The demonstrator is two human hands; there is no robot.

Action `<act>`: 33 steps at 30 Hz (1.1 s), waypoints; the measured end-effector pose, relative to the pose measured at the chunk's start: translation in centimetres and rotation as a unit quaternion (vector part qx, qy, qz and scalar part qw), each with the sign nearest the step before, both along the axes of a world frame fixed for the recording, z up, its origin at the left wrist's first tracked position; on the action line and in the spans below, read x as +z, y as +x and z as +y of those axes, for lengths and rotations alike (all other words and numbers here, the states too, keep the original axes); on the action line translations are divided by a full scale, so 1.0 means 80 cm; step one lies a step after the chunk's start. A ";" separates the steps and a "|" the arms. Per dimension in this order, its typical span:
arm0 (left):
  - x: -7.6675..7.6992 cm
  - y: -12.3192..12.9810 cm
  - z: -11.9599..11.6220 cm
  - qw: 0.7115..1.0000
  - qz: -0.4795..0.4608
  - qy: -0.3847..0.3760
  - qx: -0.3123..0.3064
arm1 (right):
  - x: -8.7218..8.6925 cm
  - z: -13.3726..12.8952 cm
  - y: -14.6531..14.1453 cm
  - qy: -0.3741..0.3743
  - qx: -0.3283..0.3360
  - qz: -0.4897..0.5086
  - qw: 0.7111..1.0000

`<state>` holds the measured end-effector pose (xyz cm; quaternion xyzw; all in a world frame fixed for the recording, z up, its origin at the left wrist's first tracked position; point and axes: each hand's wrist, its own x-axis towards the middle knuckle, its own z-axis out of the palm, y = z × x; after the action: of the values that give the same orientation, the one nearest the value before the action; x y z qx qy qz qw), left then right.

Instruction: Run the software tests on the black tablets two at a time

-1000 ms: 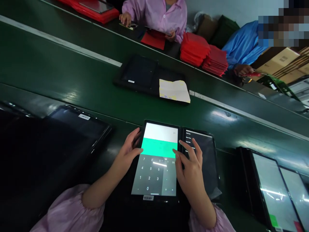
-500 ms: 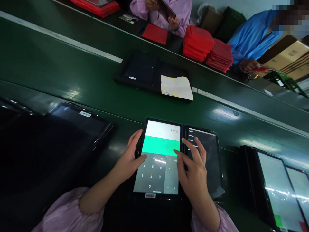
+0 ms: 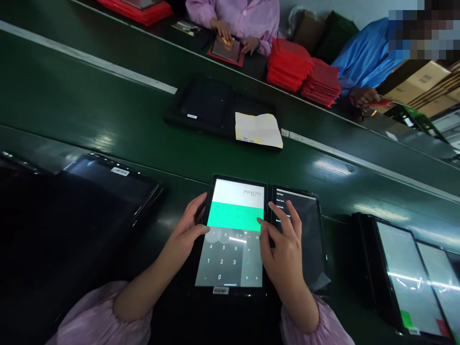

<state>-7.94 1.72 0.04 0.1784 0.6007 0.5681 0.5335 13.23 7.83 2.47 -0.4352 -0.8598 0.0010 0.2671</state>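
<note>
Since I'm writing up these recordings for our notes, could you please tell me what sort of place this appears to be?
This is most likely a factory line handling tablets. A dark green conveyor belt carries the devices, a tablet showing a calculator lies under the person's hands, and stacks of red covers sit near a co-worker in a pink smock.

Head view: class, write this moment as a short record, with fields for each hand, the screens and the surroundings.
Left hand: grips the edge of a calculator tablet
Right hand: fingers over a menu screen
Surface: green conveyor belt
Farther on belt: black tablet case, folded paper
Beyond: red stacks, co-worker
</note>
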 end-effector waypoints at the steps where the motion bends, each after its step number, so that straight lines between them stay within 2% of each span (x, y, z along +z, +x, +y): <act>1: 0.000 0.001 0.000 1.000 0.000 0.000 0.001 | 0.000 -0.001 -0.002 -0.003 0.012 -0.005 1.000; 3: 0.000 0.002 0.001 1.000 0.002 0.000 0.006 | 0.000 -0.002 -0.002 -0.007 0.032 -0.009 0.999; 5: -0.001 0.001 0.001 1.000 0.019 0.003 0.015 | 0.001 0.001 0.005 -0.005 0.025 0.007 1.000; 10: -0.005 -0.002 0.004 0.997 0.071 0.001 0.017 | -0.004 0.023 0.057 0.027 -0.104 0.043 0.993; 12: -0.007 -0.002 0.006 0.996 0.083 0.006 0.023 | -0.009 0.030 0.079 0.028 -0.130 0.039 0.990; 18: -0.010 0.005 0.012 0.991 0.100 0.024 0.080 | -0.016 0.040 0.111 0.002 -0.117 0.009 0.993; 22: -0.013 0.010 0.018 0.989 0.083 0.034 0.114 | -0.011 0.044 0.133 -0.012 -0.141 0.063 0.988; 25: -0.013 0.009 0.029 0.987 0.107 0.048 0.108 | -0.009 0.049 0.158 -0.049 -0.182 0.102 0.977; 29: -0.011 0.007 0.051 0.987 0.128 0.034 0.092 | -0.013 0.055 0.184 -0.134 -0.221 0.176 0.950; 33: -0.008 0.012 0.066 0.987 0.119 0.010 0.105 | -0.016 0.054 0.189 -0.255 -0.245 0.286 0.891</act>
<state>-7.01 7.03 -0.60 0.1859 0.6697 0.6016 0.3937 28.36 12.13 1.18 -0.6659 -0.5827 0.2791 0.3731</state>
